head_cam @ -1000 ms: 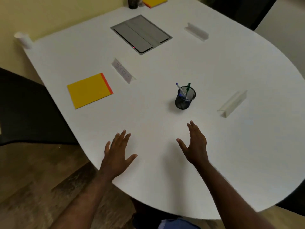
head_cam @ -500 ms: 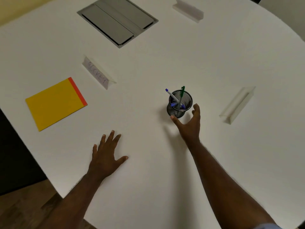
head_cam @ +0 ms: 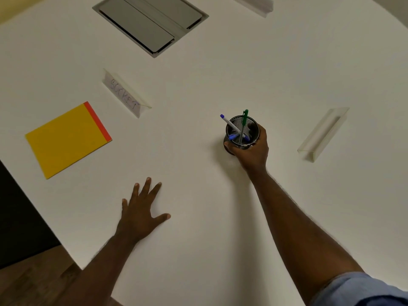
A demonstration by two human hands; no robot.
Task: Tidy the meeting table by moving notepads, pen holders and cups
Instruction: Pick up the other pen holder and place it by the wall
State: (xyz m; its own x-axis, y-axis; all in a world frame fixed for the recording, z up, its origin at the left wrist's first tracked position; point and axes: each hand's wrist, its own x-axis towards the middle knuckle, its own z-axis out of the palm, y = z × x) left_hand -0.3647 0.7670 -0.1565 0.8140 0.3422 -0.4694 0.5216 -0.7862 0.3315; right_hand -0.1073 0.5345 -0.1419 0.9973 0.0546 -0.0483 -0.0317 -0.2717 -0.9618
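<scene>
Black wire mesh forms the pen holder [head_cam: 242, 131], which stands on the white table [head_cam: 220, 74] near its middle, between the labelled name stand [head_cam: 124, 93] and the clear stand [head_cam: 322, 134]. My right hand [head_cam: 251, 151] grasps it from the near side, thumb and fingers wrapped around the wall just below the rim. My left hand [head_cam: 141, 214] lies flat on the table, fingers spread, holding nothing. Two pens lean loosely inside: a blue-capped pen [head_cam: 230, 124] tilted well past the rim and a green pen [head_cam: 244, 123] nearly upright.

Risks noted: a quick lift or tilt could tip the leaning blue-capped pen out, since nothing retains it. Thin mesh may flex under a hard squeeze. Dragging rather than lifting could catch the base and topple it. The yellow notepad [head_cam: 66, 139] sits well apart to the left, not at risk.
</scene>
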